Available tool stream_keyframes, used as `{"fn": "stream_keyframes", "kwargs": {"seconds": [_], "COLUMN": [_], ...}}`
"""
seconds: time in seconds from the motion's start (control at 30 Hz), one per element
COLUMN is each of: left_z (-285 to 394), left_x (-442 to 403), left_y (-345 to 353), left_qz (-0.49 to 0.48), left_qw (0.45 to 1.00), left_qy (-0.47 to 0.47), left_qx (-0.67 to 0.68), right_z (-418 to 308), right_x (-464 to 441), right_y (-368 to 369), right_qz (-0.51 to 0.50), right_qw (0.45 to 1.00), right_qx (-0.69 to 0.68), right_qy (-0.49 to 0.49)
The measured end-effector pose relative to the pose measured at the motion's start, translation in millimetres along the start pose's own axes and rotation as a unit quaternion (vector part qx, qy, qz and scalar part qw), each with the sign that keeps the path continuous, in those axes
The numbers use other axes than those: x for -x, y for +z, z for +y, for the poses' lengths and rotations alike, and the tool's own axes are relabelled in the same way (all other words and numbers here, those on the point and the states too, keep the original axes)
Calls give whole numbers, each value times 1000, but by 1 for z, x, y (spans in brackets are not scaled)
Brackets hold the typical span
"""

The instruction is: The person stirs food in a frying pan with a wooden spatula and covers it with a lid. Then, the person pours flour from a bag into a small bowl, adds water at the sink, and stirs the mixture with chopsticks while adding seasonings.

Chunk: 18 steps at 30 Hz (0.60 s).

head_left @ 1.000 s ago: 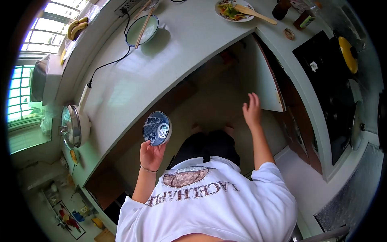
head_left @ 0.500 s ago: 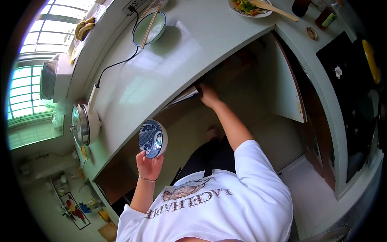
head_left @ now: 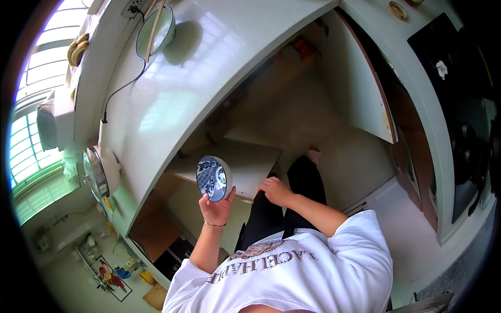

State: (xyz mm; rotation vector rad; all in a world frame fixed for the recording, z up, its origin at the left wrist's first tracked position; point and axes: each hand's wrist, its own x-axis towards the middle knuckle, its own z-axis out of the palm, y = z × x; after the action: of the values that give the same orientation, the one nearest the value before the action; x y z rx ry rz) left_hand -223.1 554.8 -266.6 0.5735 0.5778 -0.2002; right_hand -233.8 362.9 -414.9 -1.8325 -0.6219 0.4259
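Observation:
My left hand (head_left: 216, 208) holds a small bowl (head_left: 213, 178) by its lower side and base. The bowl is white outside with a blue pattern inside, tilted so that its inside faces left, and I see nothing in it. My right hand (head_left: 275, 192) is at the outer corner of an open cabinet door (head_left: 242, 160), its fingers curled at the door's edge; the fingertips are partly hidden. This pale door stands out from under the counter, below and behind the bowl.
A second cabinet door (head_left: 357, 78) stands open to the right. On the counter (head_left: 209, 57) are a green-rimmed bowl (head_left: 156, 34) with chopsticks across it and a white electric pot (head_left: 104, 169) with a glass lid. A black stove (head_left: 443, 68) is at the right. My foot (head_left: 313, 155) is on the floor.
My right hand has moved from under the counter edge towards my body, and the cabinet door has swung wide open. The bowl in my left hand has shifted slightly right.

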Motion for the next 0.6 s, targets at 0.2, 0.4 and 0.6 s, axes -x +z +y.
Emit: {"fn": "stream_keyframes", "kwargs": {"seconds": [0.2,0.4,0.6], "left_z": [-8,-1,17], "left_x": [21,58,99], "left_y": [-49,-111,-171], "left_qz": [-7,17,-6], "left_qw": [1000,996,995], "left_qy": [14,-1,-4], "left_qx": [-26,-92,-104], "right_z": [-14,-33,-47], "right_x": [50,68,65], "right_y": [74,153,206], "right_qz": [-120,-227,-249], "right_qw": [992,973,968], "right_qx": [-38,-31,-12], "right_qy": [-9,-14,-36]}}
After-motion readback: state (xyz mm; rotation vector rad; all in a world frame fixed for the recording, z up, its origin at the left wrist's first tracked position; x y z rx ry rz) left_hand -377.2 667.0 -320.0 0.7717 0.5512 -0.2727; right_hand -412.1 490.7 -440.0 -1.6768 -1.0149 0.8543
